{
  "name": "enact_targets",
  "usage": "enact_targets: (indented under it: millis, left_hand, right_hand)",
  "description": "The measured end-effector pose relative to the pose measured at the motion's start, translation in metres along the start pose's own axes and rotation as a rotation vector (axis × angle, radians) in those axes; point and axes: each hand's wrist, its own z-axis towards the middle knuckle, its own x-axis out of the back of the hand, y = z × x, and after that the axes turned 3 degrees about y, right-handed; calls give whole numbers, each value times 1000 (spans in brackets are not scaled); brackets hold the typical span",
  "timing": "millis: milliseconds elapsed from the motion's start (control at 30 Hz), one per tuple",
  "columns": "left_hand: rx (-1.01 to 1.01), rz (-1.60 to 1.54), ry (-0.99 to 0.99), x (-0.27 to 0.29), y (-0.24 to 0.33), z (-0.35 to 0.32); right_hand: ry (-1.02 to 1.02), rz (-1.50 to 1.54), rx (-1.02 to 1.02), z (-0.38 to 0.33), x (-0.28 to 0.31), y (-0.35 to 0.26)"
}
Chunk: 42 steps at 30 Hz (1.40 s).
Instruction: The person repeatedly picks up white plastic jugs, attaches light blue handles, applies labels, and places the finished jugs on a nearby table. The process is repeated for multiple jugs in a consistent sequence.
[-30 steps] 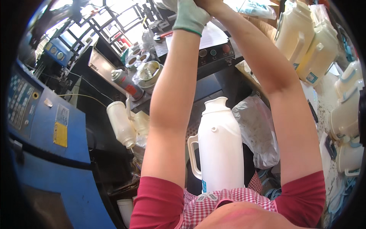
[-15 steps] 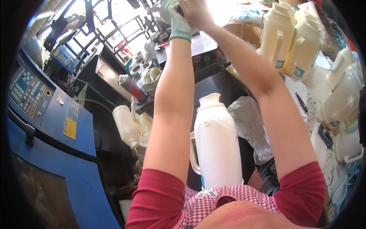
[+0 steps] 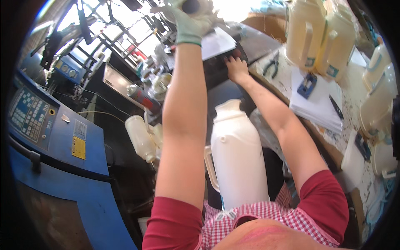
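Observation:
At the top, my left hand, in a pale green-white glove, is closed round a pale part with a round dark opening; glare and the frame's edge hide the rest of it. My bare right hand reaches to a dark control panel, fingers stretched out and touching its front near a knob. Upright close to my body is a white thermos jug shell, its handle on the left side and a spout at the top. Neither hand touches it.
A blue machine with a keypad fills the left. Cream jug shells stand on the worktable at right, near pliers, a paper stack, a blue tool and a pen. A spray can stands left of my forearm.
My right hand has left my left hand and come down to the control panel. My left hand keeps up high with the pale part. The pliers and blue tool have come into sight.

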Motion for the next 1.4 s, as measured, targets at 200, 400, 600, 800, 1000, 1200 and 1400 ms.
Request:
enact_targets:
  millis: [200,400,600,800,1000,1200,1400]
  left_hand:
    - [109,-43,333,1,6,10]
    - [101,-57,373,14,22,-1]
    - [172,208,36,22,9,-5]
    - [788,1127,-20,-39,-39,-239]
    - [657,1778,-216,-113,-85,-270]
    - [287,1466,-86,-105,45,-280]
    - [-57,1687,-551,-139,33,-337]
  right_hand:
    - [-90,119,-82,6,20,-20]
    - [-838,1341,-181,-106,128,-42]
    - [-466,1520,-379,-184,165,-8]
    - [-165,1369,-343,-255,189,-26]
    - [-31,855,-425,-390,306,47]
    - [697,-629,-776,-597,455,222]
    - [413,-666,-862,-650,481,264]
